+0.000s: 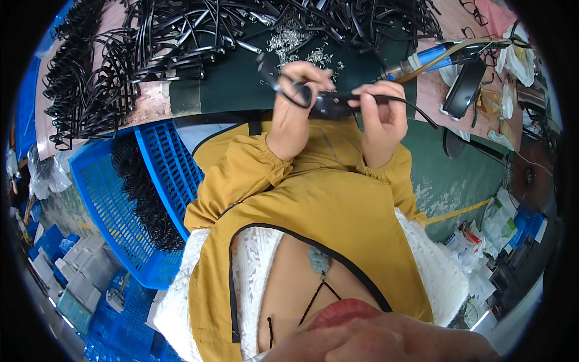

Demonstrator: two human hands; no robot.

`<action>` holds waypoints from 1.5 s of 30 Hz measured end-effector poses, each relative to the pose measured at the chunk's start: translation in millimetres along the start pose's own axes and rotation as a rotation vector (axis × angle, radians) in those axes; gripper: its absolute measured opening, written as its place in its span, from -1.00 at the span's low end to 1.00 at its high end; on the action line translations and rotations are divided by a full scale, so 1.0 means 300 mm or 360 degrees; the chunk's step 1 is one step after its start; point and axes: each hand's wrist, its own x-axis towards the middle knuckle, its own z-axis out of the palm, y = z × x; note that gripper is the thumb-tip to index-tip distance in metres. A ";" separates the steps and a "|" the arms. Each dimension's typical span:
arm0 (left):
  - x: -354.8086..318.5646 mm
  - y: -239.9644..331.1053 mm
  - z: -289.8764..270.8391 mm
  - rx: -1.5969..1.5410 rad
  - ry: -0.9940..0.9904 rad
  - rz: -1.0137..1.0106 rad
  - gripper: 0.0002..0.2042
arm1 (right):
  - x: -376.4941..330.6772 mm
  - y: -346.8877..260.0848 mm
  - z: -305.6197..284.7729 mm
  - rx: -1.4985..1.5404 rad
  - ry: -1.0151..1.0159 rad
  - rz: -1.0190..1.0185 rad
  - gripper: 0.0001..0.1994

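Note:
My left hand (294, 111) is closed around the front of a black eyeglass frame (301, 96), partly blurred by motion. My right hand (384, 117) pinches a thin black eyeglass temple (420, 112); its curved tip sticks out to the right. The temple's inner end meets the frame between my hands, but whether the two are joined I cannot tell. Both hands are raised just off the table's near edge. Beyond them lie small silvery metal pieces (286, 43) in a loose heap, with a pile of black temples (199, 30) behind and to the left.
Stacked black eyeglass frames (75, 90) line the table's left end. A blue powered screwdriver (431, 57) lies at the right, near a dark case (464, 87). Blue plastic baskets (111, 211) stand at my left; black frames (145, 199) fill one. A dark green mat (235, 90) covers the table.

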 end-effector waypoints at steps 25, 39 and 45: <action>-0.160 0.099 -0.137 0.0116 0.0580 -0.0118 -0.59 | 0.114 -0.045 0.084 -0.0197 -0.0800 0.0107 -0.75; -0.016 0.238 -0.262 -0.0167 0.0625 -0.0745 -0.52 | 0.359 -0.110 0.269 -0.1787 -0.1162 -0.0528 -0.78; 0.046 0.182 -0.204 -0.0196 0.0552 -0.0533 -0.56 | 0.341 -0.030 0.287 -0.1361 -0.0842 -0.0917 -0.79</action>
